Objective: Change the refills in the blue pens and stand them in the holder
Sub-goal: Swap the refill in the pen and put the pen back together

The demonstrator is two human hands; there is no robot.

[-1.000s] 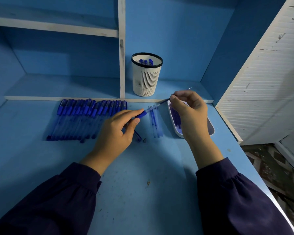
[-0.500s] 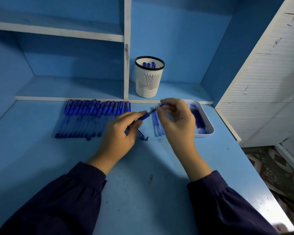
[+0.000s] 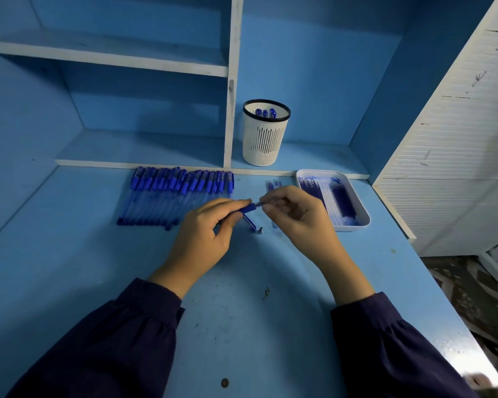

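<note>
My left hand [image 3: 204,234] grips a blue pen barrel [image 3: 249,208] over the middle of the desk. My right hand [image 3: 296,216] pinches the thin refill [image 3: 260,203] at the barrel's open end; most of the refill is hidden in the barrel and under my fingers. A blue cap [image 3: 249,222] and a small tip piece [image 3: 260,230] lie on the desk just below the barrel. Several capped blue pens [image 3: 173,196] lie in a row to the left. The white slotted holder [image 3: 266,133] stands on the back shelf with three pens in it.
A white tray [image 3: 357,202] with several refills sits right of my right hand. A few loose refills [image 3: 273,185] lie behind my right hand. A vertical shelf divider [image 3: 230,96] rises left of the holder. The desk's right edge [image 3: 443,300] drops to the floor.
My right hand has moved left from over the tray to the barrel's end, and the length of refill showing has shrunk to a short stub. The view has shifted slightly.
</note>
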